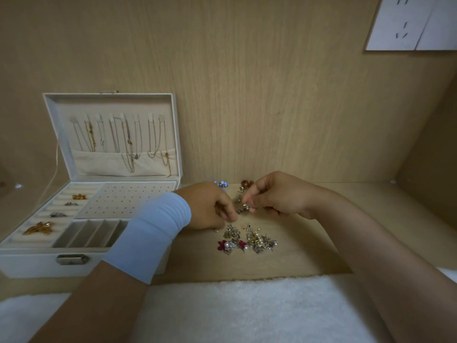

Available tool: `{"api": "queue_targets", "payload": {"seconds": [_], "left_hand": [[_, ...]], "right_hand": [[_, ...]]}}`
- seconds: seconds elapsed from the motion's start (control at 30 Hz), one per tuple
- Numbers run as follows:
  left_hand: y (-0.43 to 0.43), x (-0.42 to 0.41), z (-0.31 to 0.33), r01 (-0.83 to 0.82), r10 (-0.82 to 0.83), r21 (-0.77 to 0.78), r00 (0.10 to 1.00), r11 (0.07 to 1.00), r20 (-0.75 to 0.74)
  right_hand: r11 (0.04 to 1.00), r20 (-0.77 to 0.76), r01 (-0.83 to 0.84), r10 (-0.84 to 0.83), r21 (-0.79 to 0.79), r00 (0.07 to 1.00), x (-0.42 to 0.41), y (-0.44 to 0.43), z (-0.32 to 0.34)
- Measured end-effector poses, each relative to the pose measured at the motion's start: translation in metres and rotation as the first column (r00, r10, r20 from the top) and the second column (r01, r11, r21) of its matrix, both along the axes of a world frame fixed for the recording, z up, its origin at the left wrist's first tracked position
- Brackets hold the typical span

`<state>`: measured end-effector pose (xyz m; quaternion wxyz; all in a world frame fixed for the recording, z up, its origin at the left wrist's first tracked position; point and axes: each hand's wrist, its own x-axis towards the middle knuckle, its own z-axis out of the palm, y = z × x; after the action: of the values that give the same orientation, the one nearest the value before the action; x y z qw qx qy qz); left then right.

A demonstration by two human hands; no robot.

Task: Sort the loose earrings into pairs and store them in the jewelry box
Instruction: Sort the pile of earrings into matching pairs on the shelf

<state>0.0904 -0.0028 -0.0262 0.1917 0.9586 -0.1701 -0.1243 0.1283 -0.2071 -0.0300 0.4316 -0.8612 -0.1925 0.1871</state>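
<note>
A pile of loose earrings [249,240] lies on the wooden shelf, with red flower and pearl pieces among them. Just above the pile, my right hand [279,196] pinches a small silver earring [244,207] between thumb and forefinger. My left hand [210,206], with a light blue wristband, meets it from the left, its fingertips closed on the same small piece. A blue earring [221,184] and a red earring [247,183] lie apart behind the hands. The white jewelry box [24,264] stands open at the left, its perforated earring panel [123,199] bare.
Necklaces hang in the box lid [111,134]. Brooches [39,227] sit in the ring rolls at the box's left. Narrow divided slots [91,233] are at its front. A white towel [235,305] lies along the near edge. A wall socket [405,23] is at top right.
</note>
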Motion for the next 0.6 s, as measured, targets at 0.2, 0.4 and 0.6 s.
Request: {"api": "queue_targets", "payload": {"seconds": [0.2, 0.4, 0.6], "left_hand": [[-0.005, 0.001, -0.006, 0.007, -0.006, -0.006, 0.999, 1.0, 0.038], [0.009, 0.002, 0.002, -0.062, 0.068, -0.149, 0.997, 0.987, 0.036], [0.007, 0.003, -0.001, -0.083, 0.086, -0.044, 0.993, 0.996, 0.079]], "right_hand": [[0.998, 0.033, -0.043, 0.044, -0.039, 0.998, -0.001, 0.004, -0.004], [0.985, 0.126, -0.055, 0.076, -0.165, 0.989, 0.003, 0.006, -0.011], [0.947, 0.231, -0.064, 0.142, -0.316, 0.963, 0.001, 0.009, -0.01]]}}
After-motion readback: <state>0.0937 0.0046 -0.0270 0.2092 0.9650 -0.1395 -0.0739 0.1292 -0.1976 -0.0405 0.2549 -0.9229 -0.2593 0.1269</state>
